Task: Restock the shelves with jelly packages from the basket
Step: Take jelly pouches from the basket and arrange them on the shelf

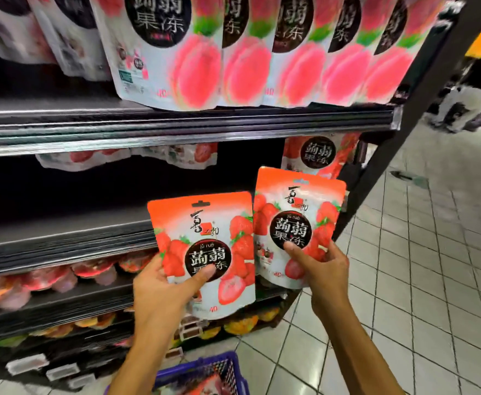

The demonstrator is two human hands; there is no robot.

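At the far left, dark metal shelves (62, 246) ran across the view, and flat red and pink packs (48, 277) lay blurred in the tier below the middle one. On the top shelf's grey front rail (176, 129) stood a row of white pouches printed with large pink peaches (176, 52), leaning forward.

Left of centre, the left hand (159, 283) grasped a white and orange-red strawberry jelly pouch (205, 229). Its thumb lay across the black round label and its fingers were curled behind the lower left edge. The pouch was held upright in front of the middle shelf, clear of it.

Directly below, at the bottom edge, was the blue plastic lattice basket (205, 366), with something red inside, too blurred to identify.

Just to the right, a second matching strawberry jelly pouch (296, 212) was held slightly higher, its left edge meeting the first pouch's right edge. The right hand (324, 269) pinched it low down, thumb on the front near the label and fingers wrapped round the right side. Behind it, another strawberry pouch (316, 155) stood on the shelf beside the black slanting upright (404, 138).

A white tiled floor (418, 266) filled the right.
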